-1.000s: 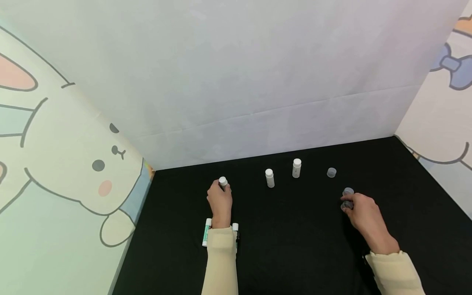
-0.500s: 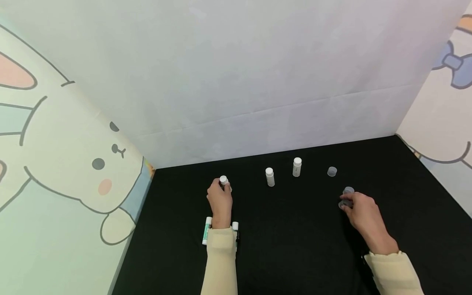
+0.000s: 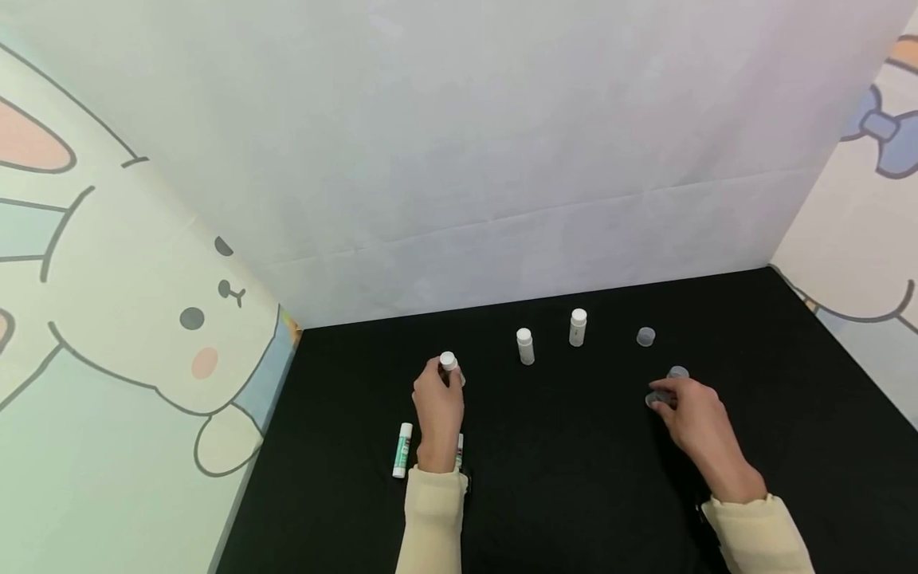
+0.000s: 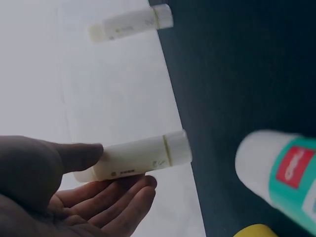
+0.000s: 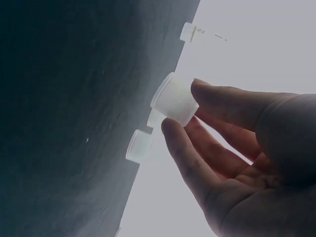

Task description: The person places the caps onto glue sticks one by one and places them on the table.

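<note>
Toward the left of the black table, my left hand holds a small white capped tube upright. The left wrist view shows the thumb on one side of this tube and the fingers curled under the other. On the right, my right hand pinches a small translucent cap between thumb and fingertips. Ribbed sides show on that cap in the right wrist view. Just beyond the right fingers stands a second clear cap, partly hidden by them. Farther back is a third clear cap.
Two more white tubes stand between the hands, toward the back. A green-and-white tube lies left of my left wrist, and another is mostly covered by it. A pale wall borders the black table.
My left hand has shifted slightly right and nearer with the white tube. The right hand has moved a little left, carrying its cap away from the cap behind it.
</note>
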`<state>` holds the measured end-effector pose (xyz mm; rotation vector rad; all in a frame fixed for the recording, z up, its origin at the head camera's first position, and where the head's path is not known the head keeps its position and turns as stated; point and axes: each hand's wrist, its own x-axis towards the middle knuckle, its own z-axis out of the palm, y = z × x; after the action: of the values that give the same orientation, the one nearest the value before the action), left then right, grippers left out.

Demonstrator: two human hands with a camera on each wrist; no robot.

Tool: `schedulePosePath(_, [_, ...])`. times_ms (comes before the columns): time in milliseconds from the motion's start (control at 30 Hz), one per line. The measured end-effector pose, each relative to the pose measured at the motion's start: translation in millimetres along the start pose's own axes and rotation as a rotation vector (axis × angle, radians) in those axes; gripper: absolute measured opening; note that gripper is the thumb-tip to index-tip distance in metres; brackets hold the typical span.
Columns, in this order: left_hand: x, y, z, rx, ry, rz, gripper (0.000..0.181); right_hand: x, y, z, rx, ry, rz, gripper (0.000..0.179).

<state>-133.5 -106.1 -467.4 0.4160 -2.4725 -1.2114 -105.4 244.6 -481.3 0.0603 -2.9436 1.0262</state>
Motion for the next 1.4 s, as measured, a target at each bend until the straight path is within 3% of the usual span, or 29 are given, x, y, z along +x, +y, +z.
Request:
schedulePosePath(400, [-21.0,4.5,1.4,0.002,-0.066,0.002,0.019,-3.2,-12.6,11.2,0.017,0.049,-0.064,0.024])
schedulePosePath(733, [-37.1,5.7,3.4,-0.055,-0.105,0.013,0.022,-0.6,-25.5,18.5,0.036,0.040,-0.056,0.026])
schedulePosePath(1400, [-55.1,11.7,3.8,-0.029,-0.147,0.045,0.028,5.6,-62.4,29.3,0.108,0.052,-0.093,0.026])
